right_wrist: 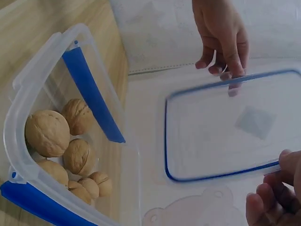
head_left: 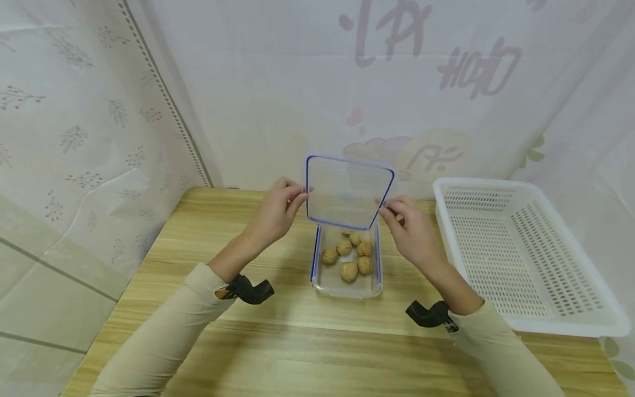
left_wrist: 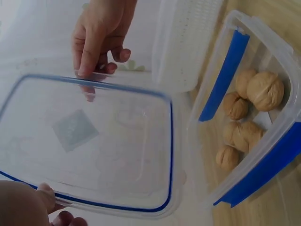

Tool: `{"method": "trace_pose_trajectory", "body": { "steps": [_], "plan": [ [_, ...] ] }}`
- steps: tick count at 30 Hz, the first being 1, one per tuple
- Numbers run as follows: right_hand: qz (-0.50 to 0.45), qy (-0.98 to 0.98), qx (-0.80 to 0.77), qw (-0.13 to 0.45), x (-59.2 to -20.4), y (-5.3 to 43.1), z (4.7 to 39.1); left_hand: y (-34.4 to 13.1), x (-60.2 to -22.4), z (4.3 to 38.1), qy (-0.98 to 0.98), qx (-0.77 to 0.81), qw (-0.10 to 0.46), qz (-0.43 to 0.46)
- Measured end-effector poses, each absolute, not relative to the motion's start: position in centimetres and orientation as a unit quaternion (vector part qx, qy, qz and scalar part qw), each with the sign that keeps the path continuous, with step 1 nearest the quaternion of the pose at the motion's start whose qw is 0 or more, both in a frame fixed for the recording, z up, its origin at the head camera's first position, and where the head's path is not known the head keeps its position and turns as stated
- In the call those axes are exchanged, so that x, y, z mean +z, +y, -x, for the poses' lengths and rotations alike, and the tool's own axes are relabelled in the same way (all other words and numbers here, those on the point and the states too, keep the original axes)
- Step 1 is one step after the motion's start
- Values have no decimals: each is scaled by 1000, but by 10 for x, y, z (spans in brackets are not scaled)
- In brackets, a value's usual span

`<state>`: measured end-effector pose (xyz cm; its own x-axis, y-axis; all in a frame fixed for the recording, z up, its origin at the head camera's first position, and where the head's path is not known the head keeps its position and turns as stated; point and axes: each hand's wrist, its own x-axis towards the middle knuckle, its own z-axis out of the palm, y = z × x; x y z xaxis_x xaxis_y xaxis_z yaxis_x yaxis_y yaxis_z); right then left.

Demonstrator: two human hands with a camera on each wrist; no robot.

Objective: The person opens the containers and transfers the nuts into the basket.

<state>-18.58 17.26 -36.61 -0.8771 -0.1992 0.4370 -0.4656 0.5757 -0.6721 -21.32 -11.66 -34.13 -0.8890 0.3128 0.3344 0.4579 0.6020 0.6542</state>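
While I watch through the head camera, the left hand [head_left: 280,207] pinches the left edge of a clear rectangular plastic lid with a blue seal [head_left: 347,190], and the right hand [head_left: 414,229] pinches its right edge, thumb against fingers. The lid is up in the air, its lower edge over the far part of a clear rectangular plastic container with blue side strips [head_left: 347,293]. From my head view it hides that far end. Inside the container lie several round brown walnuts [head_left: 349,271], grouped toward the middle and right. To the right, a white slotted plastic basket [head_left: 560,324] sits on the wood-grain table [head_left: 278,353], and the right forearm crosses in front of its left rim. Behind everything hangs a pale printed cloth [head_left: 248,110].

I see the lid tilted steeply, its long axis rising from the lower edge to the raised one, long sides to left and right; the container's long axis runs near to far. Both forearms, in beige sleeves [head_left: 168,325], reach in from the near corners and converge, with black wrist mounts [head_left: 429,314] at the cuffs.
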Motion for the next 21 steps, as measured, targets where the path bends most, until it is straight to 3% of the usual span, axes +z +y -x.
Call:
{"method": "trace_pose_trajectory", "body": {
  "steps": [9, 21],
  "plan": [
    [-143, -852, 497, 83, -357, 157, 197, -130, -331, 219, -876, -431, 21, 214],
    [-127, -865, 485, -29, -357, 109, 217, -172, -316, 228, -853, -480, -169, 120]
  ]
}}
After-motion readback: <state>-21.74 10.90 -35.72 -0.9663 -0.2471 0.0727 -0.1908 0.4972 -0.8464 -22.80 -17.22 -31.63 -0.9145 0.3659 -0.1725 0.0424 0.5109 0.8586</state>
